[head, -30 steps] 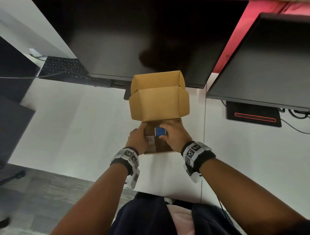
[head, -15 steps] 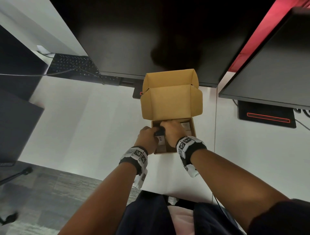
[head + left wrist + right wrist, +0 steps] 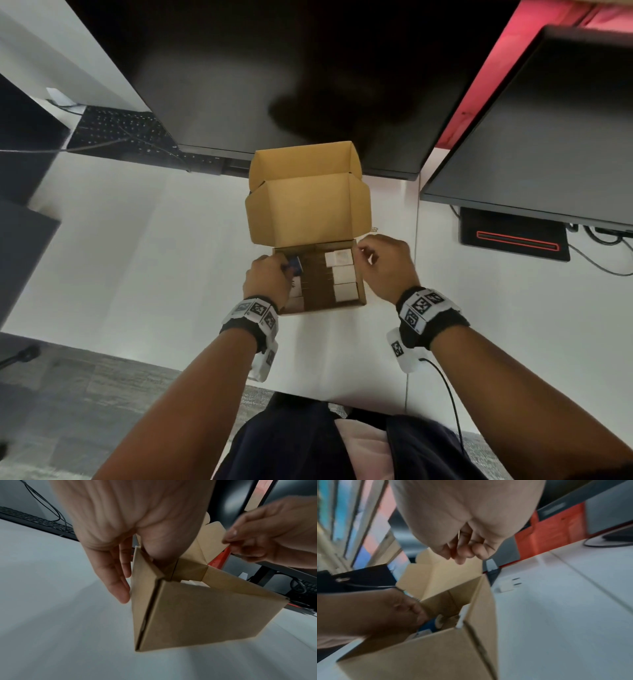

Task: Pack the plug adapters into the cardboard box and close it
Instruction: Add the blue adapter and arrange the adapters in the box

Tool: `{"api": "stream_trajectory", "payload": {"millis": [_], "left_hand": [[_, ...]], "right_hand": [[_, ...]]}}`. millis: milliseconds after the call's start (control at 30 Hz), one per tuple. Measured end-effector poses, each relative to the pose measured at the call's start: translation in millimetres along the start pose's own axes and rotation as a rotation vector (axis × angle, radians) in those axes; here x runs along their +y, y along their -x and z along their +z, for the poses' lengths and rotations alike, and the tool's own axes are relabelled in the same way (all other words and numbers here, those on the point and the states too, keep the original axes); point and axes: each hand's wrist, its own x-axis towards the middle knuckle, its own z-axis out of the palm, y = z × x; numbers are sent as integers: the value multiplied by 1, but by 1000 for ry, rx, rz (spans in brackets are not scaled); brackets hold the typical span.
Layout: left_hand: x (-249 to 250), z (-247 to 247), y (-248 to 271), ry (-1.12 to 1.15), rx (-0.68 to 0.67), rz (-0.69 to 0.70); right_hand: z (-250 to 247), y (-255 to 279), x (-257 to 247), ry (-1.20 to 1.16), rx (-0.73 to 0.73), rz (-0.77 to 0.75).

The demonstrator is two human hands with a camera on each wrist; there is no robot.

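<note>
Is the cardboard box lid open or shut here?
Open: the lid stands up behind the cardboard box, and the white plug adapters inside are in plain view.

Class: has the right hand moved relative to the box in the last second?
Yes. The right hand has moved rightward, from over the middle of the box to outside its right wall, near the lid hinge.

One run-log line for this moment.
box: open | left hand: thumb inside, at blue adapter | right hand: empty, by rim | white adapter: loose on table
</note>
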Motion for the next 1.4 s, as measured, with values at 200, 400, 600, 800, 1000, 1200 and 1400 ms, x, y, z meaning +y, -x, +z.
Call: {"api": "stream_trajectory", "payload": {"millis": [200, 400, 600, 800, 1000, 1200, 1400], "left_hand": [[6, 7, -3, -65, 48, -45], [5, 10, -2, -66, 47, -95], [4, 13, -1, -67, 45, -95], [4, 14, 0, -70, 51, -72], [4, 13, -1, -44, 38, -42], [10, 14, 3, -3, 8, -9], [10, 12, 2, -3, -28, 6]], "right_hand": [[-12, -10, 56, 204, -187, 297], [-6, -54, 58, 387, -514, 161], [5, -47, 65, 438, -404, 47], [-5, -4, 67, 171, -188, 246], [-5, 20, 22, -65, -38, 126], [26, 6, -20, 15, -208, 72], [49, 0, -37, 180, -391, 133]]}}
